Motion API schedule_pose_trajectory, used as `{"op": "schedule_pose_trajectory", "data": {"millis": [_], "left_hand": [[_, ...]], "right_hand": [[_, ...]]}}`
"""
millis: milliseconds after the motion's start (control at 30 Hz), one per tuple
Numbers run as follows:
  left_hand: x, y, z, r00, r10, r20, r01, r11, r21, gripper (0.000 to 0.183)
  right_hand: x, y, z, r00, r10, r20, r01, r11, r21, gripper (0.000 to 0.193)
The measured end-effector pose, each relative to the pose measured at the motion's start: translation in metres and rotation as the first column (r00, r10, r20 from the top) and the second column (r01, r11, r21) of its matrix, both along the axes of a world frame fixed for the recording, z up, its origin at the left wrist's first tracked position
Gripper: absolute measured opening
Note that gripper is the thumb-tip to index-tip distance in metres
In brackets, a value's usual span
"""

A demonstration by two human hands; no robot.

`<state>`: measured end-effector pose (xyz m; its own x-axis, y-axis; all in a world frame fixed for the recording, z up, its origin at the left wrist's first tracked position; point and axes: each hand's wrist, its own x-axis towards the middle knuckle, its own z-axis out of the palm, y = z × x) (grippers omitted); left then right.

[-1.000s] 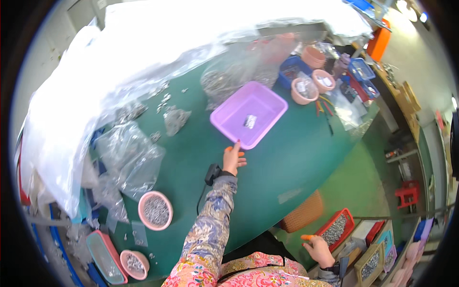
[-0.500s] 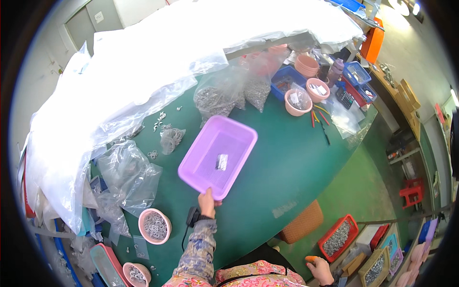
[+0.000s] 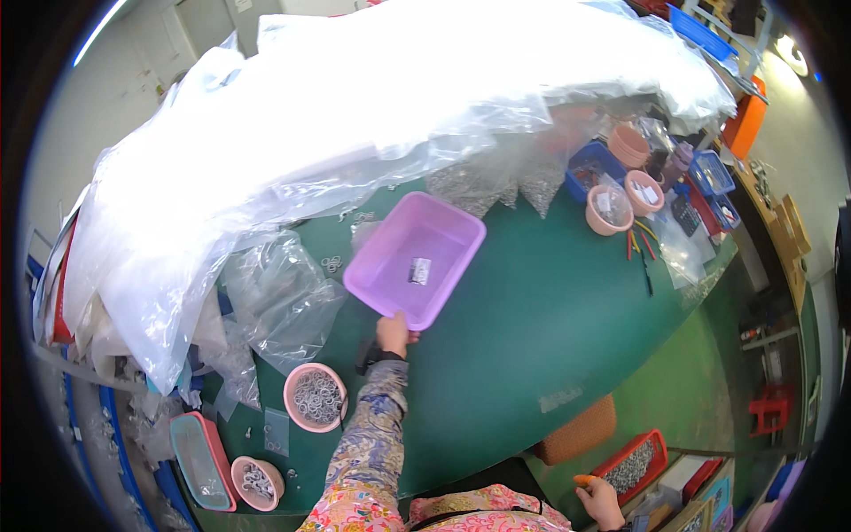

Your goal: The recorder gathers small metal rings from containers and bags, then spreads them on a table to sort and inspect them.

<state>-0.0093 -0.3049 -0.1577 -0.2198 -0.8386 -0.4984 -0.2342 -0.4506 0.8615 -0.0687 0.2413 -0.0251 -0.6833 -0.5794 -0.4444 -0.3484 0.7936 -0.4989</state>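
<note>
My left hand grips the near rim of a purple plastic basin, its fingers closed on the edge. The basin is tilted over the green tabletop, and one small clear-and-white packet lies in it. Low at the right, beside the table, my right hand is closed on a small orange object whose kind I cannot make out. A pink bowl of metal rings stands left of my left forearm. Behind the basin, small rings lie loose on the table, and a small bag is partly hidden.
White plastic sheeting covers the far side. Clear bags lie at the left. Pink bowls, blue trays and pens sit at the far right. Off the table's right edge stand a brown stool and a red crate of metal parts.
The view has shifted. My left hand has moved the basin a little left and away, and it now covers part of the small bag of rings. My right hand still holds the orange object.
</note>
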Motion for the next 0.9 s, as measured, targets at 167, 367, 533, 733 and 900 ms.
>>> {"op": "schedule_pose_trajectory", "data": {"millis": [167,367,533,733,900], "left_hand": [[0.007,0.068,0.005,0.988,-0.146,-0.042,0.148,0.988,0.049,0.048],[0.026,0.064,0.045,0.893,-0.054,0.446,0.229,0.909,-0.348,0.042],[-0.001,-0.072,0.016,0.903,0.306,0.302,0.050,0.624,-0.780,0.068],[-0.024,-0.194,-0.035,0.880,0.215,0.424,0.070,0.824,-0.562,0.050],[-0.046,-0.150,0.010,0.924,0.135,-0.358,-0.271,0.892,-0.361,0.016]], "right_hand": [[0.004,0.016,-0.022,1.000,0.015,0.027,-0.012,0.992,-0.128,0.024],[-0.003,0.004,-0.012,0.999,0.031,0.041,-0.028,0.996,-0.079,0.024],[-0.003,-0.005,-0.016,0.998,0.016,0.053,-0.015,1.000,-0.022,0.025],[0.002,-0.009,-0.014,0.993,-0.057,0.100,0.059,0.998,-0.016,0.025],[0.003,-0.017,-0.006,0.996,-0.081,0.040,0.080,0.996,0.023,0.023]]}}
